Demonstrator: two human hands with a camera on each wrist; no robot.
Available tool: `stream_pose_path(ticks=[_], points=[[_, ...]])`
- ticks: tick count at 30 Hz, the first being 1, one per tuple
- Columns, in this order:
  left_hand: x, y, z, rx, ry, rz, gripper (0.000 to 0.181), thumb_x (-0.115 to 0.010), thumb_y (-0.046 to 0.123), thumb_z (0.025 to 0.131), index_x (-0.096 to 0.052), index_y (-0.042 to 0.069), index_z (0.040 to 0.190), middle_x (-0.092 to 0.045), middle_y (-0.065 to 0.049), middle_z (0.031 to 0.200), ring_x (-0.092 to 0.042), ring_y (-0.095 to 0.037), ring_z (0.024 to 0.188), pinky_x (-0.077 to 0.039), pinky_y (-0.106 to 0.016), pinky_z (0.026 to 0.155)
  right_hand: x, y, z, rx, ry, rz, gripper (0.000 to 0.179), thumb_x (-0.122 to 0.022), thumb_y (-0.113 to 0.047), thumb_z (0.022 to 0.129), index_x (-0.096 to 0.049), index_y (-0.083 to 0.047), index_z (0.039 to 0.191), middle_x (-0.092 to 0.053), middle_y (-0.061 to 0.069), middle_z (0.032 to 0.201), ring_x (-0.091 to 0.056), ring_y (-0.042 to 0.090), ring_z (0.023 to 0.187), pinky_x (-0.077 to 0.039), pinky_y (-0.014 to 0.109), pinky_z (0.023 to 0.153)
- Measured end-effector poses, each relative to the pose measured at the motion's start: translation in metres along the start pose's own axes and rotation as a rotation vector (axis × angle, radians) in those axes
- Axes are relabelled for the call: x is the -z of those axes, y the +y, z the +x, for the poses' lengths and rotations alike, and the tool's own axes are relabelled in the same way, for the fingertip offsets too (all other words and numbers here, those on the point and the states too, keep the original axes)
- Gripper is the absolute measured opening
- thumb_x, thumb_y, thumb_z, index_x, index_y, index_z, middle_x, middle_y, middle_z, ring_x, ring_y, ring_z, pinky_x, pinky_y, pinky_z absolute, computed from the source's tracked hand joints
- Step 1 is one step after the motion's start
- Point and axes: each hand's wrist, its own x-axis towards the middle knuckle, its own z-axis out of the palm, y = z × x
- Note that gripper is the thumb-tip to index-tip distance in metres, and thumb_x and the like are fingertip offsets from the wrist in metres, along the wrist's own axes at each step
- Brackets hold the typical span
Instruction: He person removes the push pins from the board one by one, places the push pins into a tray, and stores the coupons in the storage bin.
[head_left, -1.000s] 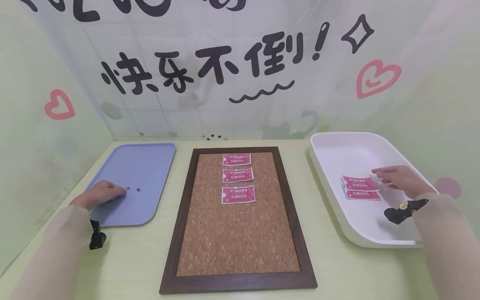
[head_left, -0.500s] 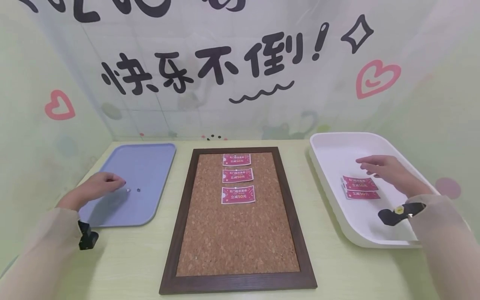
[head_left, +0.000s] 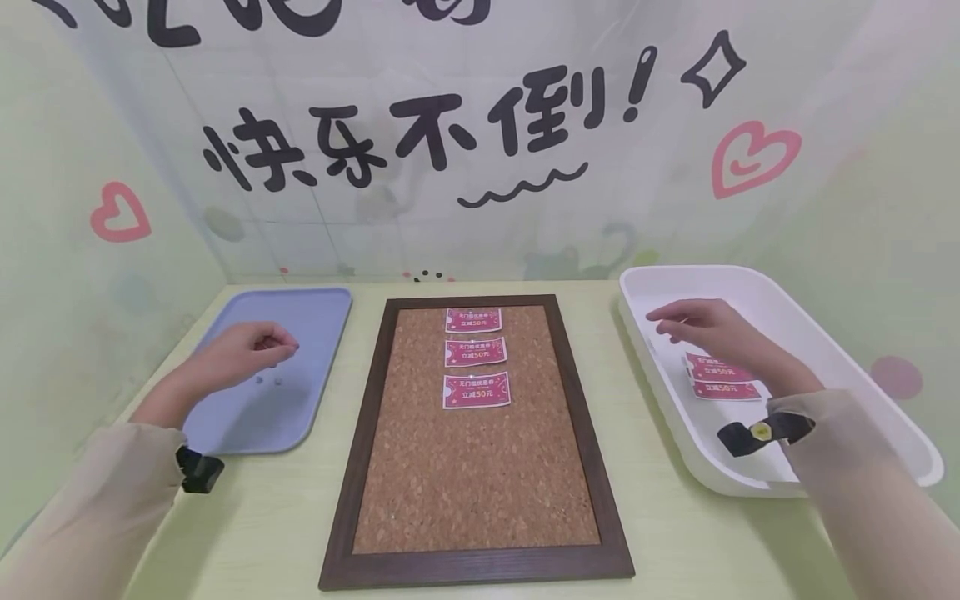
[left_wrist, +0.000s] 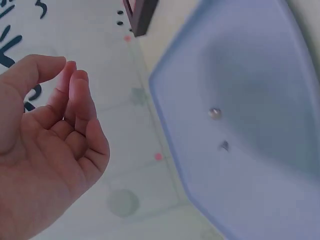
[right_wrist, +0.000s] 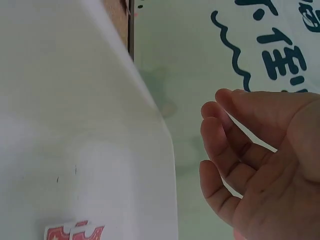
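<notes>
My left hand (head_left: pixel 251 354) hovers over the blue tray (head_left: pixel 315 408), its thumb and index fingertips meeting. In the left wrist view no thing shows between those fingertips; I cannot tell whether something tiny is hidden there. Below it, two small metallic pins (left_wrist: pixel 215 113) lie on the tray. My right hand (head_left: pixel 712 329) is above the white bin (head_left: pixel 637 292), fingers loosely bent and holding nothing visible. Beneath it, pink coupons (head_left: pixel 726 390) lie overlapped on the bin's floor, partly hidden by the hand.
Between the containers lies a cork board (head_left: pixel 480 483) in a dark wooden frame (head_left: pixel 480 571). Three pink coupons (head_left: pixel 476 390) are fixed in a column on its upper half. A printed backdrop (head_left: pixel 450 233) stands behind the table (head_left: pixel 255 533).
My left hand has lifted off the tray and shifted right toward the board. My right hand has moved left from beside the coupons toward the bin's left rim. The coupons stay put.
</notes>
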Motion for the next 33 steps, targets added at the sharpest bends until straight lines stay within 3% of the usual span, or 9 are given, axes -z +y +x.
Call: stream_pose_path(ticks=[6, 12, 20, 27, 33], points=[[-0.01, 0.026, 0.004, -0.062, -0.014, -0.043, 0.019, -0.054, 0.018, 0.093, -0.059, 0.001, 0.099, -0.06, -0.005, 0.088, -0.051, -0.017, 0.074, -0.044, -0.029, 0.058, -0.016, -0.023, 0.008, 0.074, -0.044, 0.061, 0.026, -0.059, -0.006, 0.089, -0.06, 0.005, 0.113, -0.064, 0.017, 0.102, -0.06, 0.014, 0.08, -0.045, 0.02, 0.072], [-0.026, 0.044, 0.011, -0.129, -0.015, -0.06, 0.014, -0.056, 0.015, 0.091, -0.06, 0.002, 0.095, -0.059, -0.002, 0.085, -0.053, -0.016, 0.079, -0.044, -0.027, 0.068, -0.031, -0.037, 0.016, 0.118, -0.11, 0.101, 0.023, -0.057, -0.006, 0.09, -0.062, 0.003, 0.111, -0.064, 0.013, 0.102, -0.059, 0.008, 0.083, -0.047, 0.024, 0.074], [-0.049, 0.058, 0.024, -0.183, -0.073, -0.097, 0.013, -0.056, 0.014, 0.09, -0.06, 0.003, 0.094, -0.06, -0.006, 0.087, -0.054, -0.017, 0.08, -0.044, -0.03, 0.072, -0.048, -0.05, 0.025, 0.175, -0.166, 0.111, 0.021, -0.056, -0.005, 0.09, -0.063, 0.002, 0.109, -0.064, 0.01, 0.102, -0.059, 0.012, 0.084, -0.047, 0.027, 0.074], [-0.067, 0.068, 0.033, -0.192, -0.154, -0.123, 0.015, -0.054, 0.01, 0.091, -0.058, -0.003, 0.097, -0.06, -0.011, 0.089, -0.053, -0.016, 0.078, -0.044, -0.033, 0.069, -0.065, -0.058, 0.033, 0.204, -0.254, 0.159, 0.023, -0.052, -0.007, 0.093, -0.061, 0.003, 0.111, -0.062, 0.016, 0.108, -0.059, 0.029, 0.095, -0.047, 0.031, 0.078], [-0.081, 0.074, 0.044, -0.193, -0.191, -0.135, 0.015, -0.054, 0.01, 0.091, -0.059, -0.003, 0.095, -0.061, -0.013, 0.087, -0.052, -0.016, 0.074, -0.045, -0.032, 0.067, -0.082, -0.063, 0.04, 0.211, -0.291, 0.144, 0.024, -0.052, -0.009, 0.093, -0.061, 0.003, 0.112, -0.06, 0.019, 0.111, -0.058, 0.025, 0.098, -0.047, 0.033, 0.08]])
